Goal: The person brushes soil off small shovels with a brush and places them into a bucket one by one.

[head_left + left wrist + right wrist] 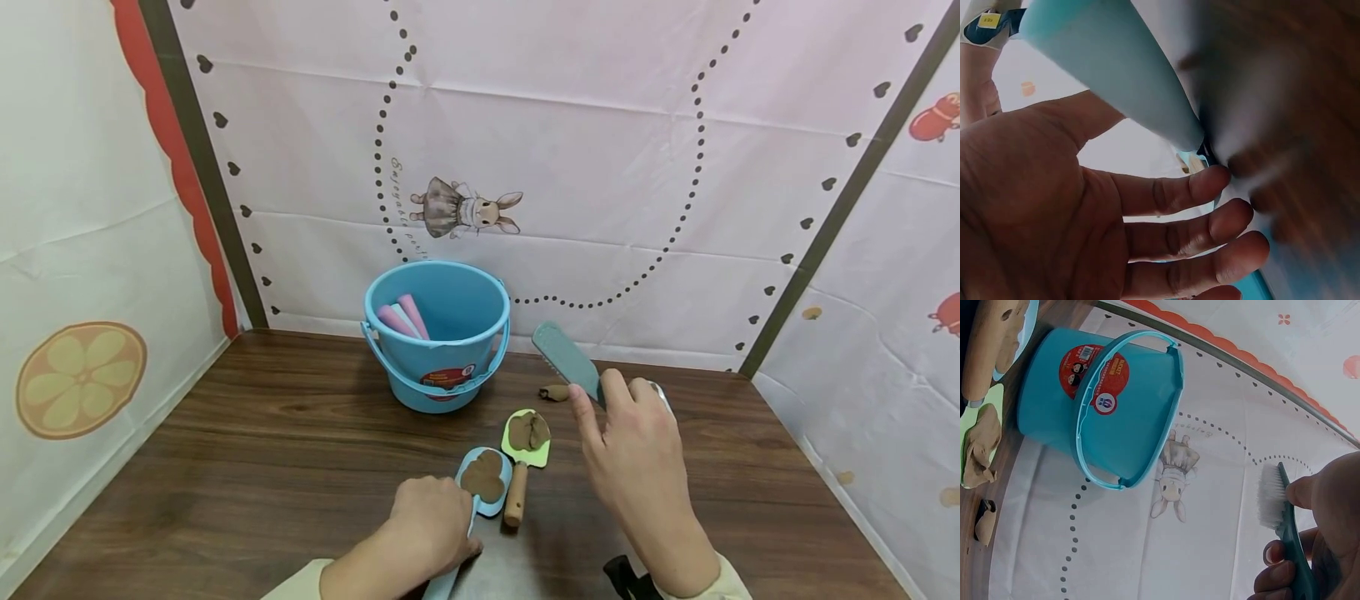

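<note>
My right hand [637, 450] grips a green-handled brush [566, 358] raised above the table; its white bristles show in the right wrist view. My left hand [431, 521] is at the handle of a light-blue toy shovel [506, 477]. In the left wrist view its fingers [1188, 237] are nearly straight, low over the table, with the thumb behind the handle [1116, 75]. A brown clay-like patch [482, 475] lies on the blue blade. Beside it is a green toy shovel [534, 457] with a wooden handle, bearing a brown lump [528, 431].
A blue bucket [442, 358] stands near the back wall, its handle lowered, with pink and white pieces [405, 317] inside. A small brown piece [554, 392] lies right of it. A grey flat surface [502, 571] is at the front. Printed cloth walls [570, 208] enclose the table.
</note>
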Tool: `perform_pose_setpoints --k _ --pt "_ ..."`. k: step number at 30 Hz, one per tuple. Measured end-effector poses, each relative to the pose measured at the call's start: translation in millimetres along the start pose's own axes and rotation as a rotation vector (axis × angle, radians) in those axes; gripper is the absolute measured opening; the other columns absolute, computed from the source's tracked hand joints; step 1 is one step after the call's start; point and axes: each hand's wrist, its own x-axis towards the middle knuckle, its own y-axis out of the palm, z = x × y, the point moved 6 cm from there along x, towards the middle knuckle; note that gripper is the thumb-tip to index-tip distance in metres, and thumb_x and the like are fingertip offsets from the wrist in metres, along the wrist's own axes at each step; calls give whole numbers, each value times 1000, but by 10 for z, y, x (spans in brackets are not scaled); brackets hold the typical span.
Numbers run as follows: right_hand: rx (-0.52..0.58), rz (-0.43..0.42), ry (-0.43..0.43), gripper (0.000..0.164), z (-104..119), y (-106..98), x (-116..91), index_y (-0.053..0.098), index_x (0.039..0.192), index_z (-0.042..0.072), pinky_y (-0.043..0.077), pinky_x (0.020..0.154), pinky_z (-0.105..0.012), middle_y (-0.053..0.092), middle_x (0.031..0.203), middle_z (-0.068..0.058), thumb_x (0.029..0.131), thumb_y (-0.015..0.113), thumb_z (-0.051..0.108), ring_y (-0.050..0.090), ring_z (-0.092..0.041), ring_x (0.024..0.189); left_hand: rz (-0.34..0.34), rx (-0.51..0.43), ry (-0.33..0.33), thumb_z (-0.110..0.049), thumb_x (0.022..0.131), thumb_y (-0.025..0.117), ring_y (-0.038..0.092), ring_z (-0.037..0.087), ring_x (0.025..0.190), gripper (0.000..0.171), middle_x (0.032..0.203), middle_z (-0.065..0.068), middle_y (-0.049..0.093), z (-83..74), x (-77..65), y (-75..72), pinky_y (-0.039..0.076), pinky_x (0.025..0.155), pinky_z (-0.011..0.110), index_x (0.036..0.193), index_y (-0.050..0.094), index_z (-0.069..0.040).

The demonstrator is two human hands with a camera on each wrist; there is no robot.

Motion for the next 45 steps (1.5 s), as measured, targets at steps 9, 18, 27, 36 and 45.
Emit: perform_pose_setpoints --k 9,18,27,36,45 --pt "-1 -6 -14 39 15 -7 4 46 83 11 32 58 -32 34 68 -4 103 57 42 33 -19 60 2 -36 66 -34 84 79 65 23 76 23 81 3 65 41 -22 3 57 66 45 84 70 -13" --pt "2 -12 -23 39 24 -13 8 43 80 12 31 58 -31 33 68 -3 103 58 41 32 -18 60 -43 5 85 -16 85 76 63 20 73 10 80 4 63 120 -38 -36 56 63 42 85 67 -12" --pt "5 -11 -16 39 21 -21 13 45 81 11 32 59 -31 33 68 -4 103 57 41 33 -19 60 -138 -3 154 -17 89 73 65 23 73 15 82 7 63 165 -62 -125 57 60 44 92 60 -9" --pt "8 8 10 39 10 -18 7 48 84 9 33 60 -33 35 69 -4 103 56 42 35 -20 62 -144 -27 126 -19 92 71 66 26 82 17 88 11 61 193 -34 -142 57 67 44 99 62 -6" --pt "8 12 12 39 11 -20 5 49 85 9 33 61 -33 35 69 -4 103 56 42 35 -20 62 -214 -4 150 -19 93 72 66 24 77 15 86 10 64 237 -68 -279 57 61 41 95 63 -8"
